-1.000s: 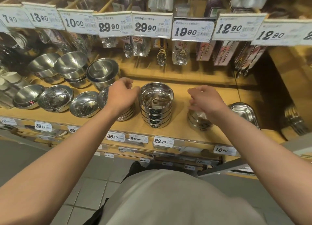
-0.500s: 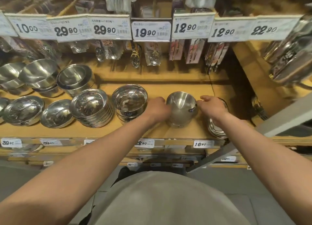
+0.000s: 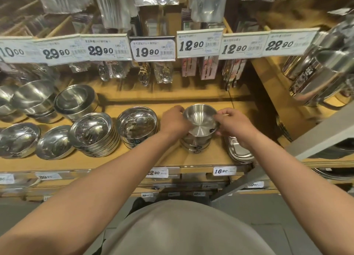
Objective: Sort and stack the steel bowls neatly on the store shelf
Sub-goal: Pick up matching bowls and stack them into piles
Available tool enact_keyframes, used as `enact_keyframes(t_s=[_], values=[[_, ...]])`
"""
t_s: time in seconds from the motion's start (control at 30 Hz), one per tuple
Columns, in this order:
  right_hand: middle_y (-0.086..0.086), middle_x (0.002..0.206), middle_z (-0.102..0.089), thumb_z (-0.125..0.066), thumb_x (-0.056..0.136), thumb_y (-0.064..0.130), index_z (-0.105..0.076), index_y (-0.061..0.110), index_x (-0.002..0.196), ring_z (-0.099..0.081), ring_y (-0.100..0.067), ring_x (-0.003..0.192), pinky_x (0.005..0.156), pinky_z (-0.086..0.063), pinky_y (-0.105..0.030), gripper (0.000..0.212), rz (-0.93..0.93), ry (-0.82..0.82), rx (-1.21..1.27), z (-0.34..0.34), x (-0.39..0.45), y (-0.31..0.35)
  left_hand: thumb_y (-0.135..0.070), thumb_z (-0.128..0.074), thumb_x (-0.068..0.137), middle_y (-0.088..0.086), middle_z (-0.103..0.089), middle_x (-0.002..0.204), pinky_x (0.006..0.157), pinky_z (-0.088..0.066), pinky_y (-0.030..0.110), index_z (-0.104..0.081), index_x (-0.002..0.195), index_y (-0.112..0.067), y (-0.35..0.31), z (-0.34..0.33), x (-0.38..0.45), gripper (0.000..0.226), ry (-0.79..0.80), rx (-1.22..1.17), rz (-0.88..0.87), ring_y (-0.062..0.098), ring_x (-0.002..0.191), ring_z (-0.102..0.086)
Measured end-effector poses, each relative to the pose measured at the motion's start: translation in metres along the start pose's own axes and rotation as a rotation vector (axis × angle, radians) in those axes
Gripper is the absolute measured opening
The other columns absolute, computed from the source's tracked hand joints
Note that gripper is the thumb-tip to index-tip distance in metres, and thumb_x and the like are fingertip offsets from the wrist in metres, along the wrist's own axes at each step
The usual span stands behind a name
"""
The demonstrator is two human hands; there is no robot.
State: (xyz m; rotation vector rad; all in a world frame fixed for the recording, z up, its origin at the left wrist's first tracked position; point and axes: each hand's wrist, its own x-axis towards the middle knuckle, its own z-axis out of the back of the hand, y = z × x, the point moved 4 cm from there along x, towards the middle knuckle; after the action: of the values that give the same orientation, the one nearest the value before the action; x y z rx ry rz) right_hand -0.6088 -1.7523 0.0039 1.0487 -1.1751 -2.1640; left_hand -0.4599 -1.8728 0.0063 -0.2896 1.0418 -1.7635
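Note:
A small stack of deep steel bowls (image 3: 200, 120) stands on the wooden shelf (image 3: 172, 159), right of centre. My left hand (image 3: 175, 120) grips the stack's left side, fingers curled round the rim. On the opposite rim my right hand (image 3: 234, 125) pinches the top bowl. Left of them stand a stack of straight-sided bowls (image 3: 137, 125) and a leaning stack of shallow bowls (image 3: 93, 134). Two single shallow bowls (image 3: 54, 144) lie further left.
Larger bowls (image 3: 75, 101) sit at the back left of the shelf. Steel trays (image 3: 239, 149) lie just right of my right hand. Packaged cutlery hangs behind price tags (image 3: 153, 48) above. Steel mugs (image 3: 321, 70) hang at the right, and a grey rail (image 3: 287, 159) slants across.
Both hands have closed in on the deep bowl stack and now hold its rim; half a second ago the right hand hovered just off it. The view shifted slightly right and closer.

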Motion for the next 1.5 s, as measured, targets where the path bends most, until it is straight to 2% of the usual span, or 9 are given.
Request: enact_keyframes(t_s=[0.1, 0.27, 0.33, 0.47, 0.63, 0.83, 1.03, 1.37, 1.5], values=[[-0.008, 0.097, -0.073, -0.064, 0.097, 0.02, -0.069, 0.018, 0.111, -0.071, -0.017, 0.076, 0.062, -0.061, -0.025, 0.015, -0.048, 0.115, 0.005, 0.007, 0.0, 0.012, -0.006, -0.068, 0.082, 0.008, -0.071, 0.112, 0.076, -0.064, 0.043, -0.074, 0.102, -0.02, -0.015, 0.008, 0.009, 0.025, 0.033, 0.035, -0.034, 0.03, 0.087, -0.073], [-0.003, 0.065, -0.071, -0.06, 0.098, 0.007, -0.066, 0.012, 0.096, -0.069, -0.01, 0.051, 0.046, -0.058, -0.024, 0.008, -0.096, 0.153, 0.059, 0.007, 0.004, 0.019, -0.017, -0.069, 0.088, 0.007, -0.07, 0.116, 0.082, -0.063, 0.043, -0.064, 0.133, -0.017, -0.025, 0.017, 0.014, 0.045, 0.044, 0.082, -0.085, 0.027, 0.093, -0.073], [-0.01, 0.071, -0.069, -0.06, 0.097, 0.004, -0.062, 0.007, 0.099, -0.066, -0.011, 0.045, 0.054, -0.062, -0.033, 0.004, -0.153, 0.118, 0.15, 0.004, 0.005, 0.014, -0.023, -0.067, 0.09, 0.008, -0.07, 0.118, 0.089, -0.06, 0.045, -0.059, 0.135, -0.012, -0.018, 0.014, 0.009, 0.047, 0.027, 0.065, -0.067, 0.028, 0.099, -0.071], [-0.021, 0.099, -0.066, -0.063, 0.096, 0.007, -0.058, 0.005, 0.104, -0.068, -0.019, 0.055, 0.064, -0.061, -0.032, 0.01, -0.22, 0.06, 0.189, -0.006, 0.004, 0.001, -0.027, -0.062, 0.091, 0.007, -0.071, 0.097, 0.071, -0.063, 0.037, -0.063, 0.101, -0.014, 0.0, -0.002, 0.002, 0.017, 0.026, -0.014, 0.028, 0.022, 0.082, -0.072], [-0.022, 0.103, -0.07, -0.068, 0.093, 0.008, -0.065, -0.001, 0.107, -0.067, -0.023, 0.077, 0.056, -0.06, -0.025, 0.017, -0.197, 0.003, 0.119, -0.007, 0.005, -0.004, -0.023, -0.063, 0.091, 0.002, -0.069, 0.087, 0.077, -0.063, 0.039, -0.071, 0.107, -0.016, 0.008, 0.0, 0.01, 0.019, -0.001, -0.055, 0.037, 0.025, 0.082, -0.073], [-0.016, 0.099, -0.072, -0.069, 0.092, 0.007, -0.07, 0.005, 0.096, -0.065, -0.016, 0.065, 0.046, -0.052, -0.015, 0.005, -0.131, -0.07, 0.027, -0.009, 0.009, -0.011, -0.019, -0.063, 0.096, -0.001, -0.062, 0.076, 0.081, -0.063, 0.043, -0.064, 0.091, -0.019, 0.018, -0.011, 0.018, 0.005, 0.042, -0.031, 0.096, 0.029, 0.084, -0.074], [-0.01, 0.106, -0.071, -0.073, 0.089, 0.009, -0.065, 0.019, 0.09, -0.073, -0.026, 0.095, 0.08, -0.063, -0.037, 0.013, -0.096, -0.094, 0.046, -0.017, 0.013, -0.018, -0.02, -0.058, 0.098, 0.014, -0.073, 0.093, 0.08, -0.062, 0.05, -0.072, 0.092, -0.001, 0.032, -0.016, 0.019, 0.025, 0.063, -0.082, 0.15, 0.035, 0.093, -0.074], [0.006, 0.075, -0.066, -0.073, 0.089, 0.013, -0.06, 0.032, 0.069, -0.069, -0.011, 0.065, 0.043, -0.05, -0.012, 0.031, -0.051, -0.137, -0.003, -0.021, 0.009, -0.023, -0.01, -0.052, 0.095, 0.017, -0.073, 0.095, 0.081, -0.062, 0.05, -0.07, 0.085, -0.009, 0.042, -0.018, 0.015, 0.021, 0.005, -0.124, 0.116, 0.034, 0.091, -0.073], [0.005, 0.076, -0.066, -0.072, 0.09, 0.012, -0.06, 0.033, 0.069, -0.07, -0.012, 0.068, 0.047, -0.054, -0.014, 0.032, -0.037, -0.136, -0.018, -0.021, 0.01, -0.023, -0.012, -0.053, 0.096, 0.016, -0.073, 0.101, 0.084, -0.062, 0.047, -0.073, 0.098, -0.005, 0.044, -0.018, 0.016, 0.021, 0.014, -0.137, 0.111, 0.032, 0.094, -0.072]])
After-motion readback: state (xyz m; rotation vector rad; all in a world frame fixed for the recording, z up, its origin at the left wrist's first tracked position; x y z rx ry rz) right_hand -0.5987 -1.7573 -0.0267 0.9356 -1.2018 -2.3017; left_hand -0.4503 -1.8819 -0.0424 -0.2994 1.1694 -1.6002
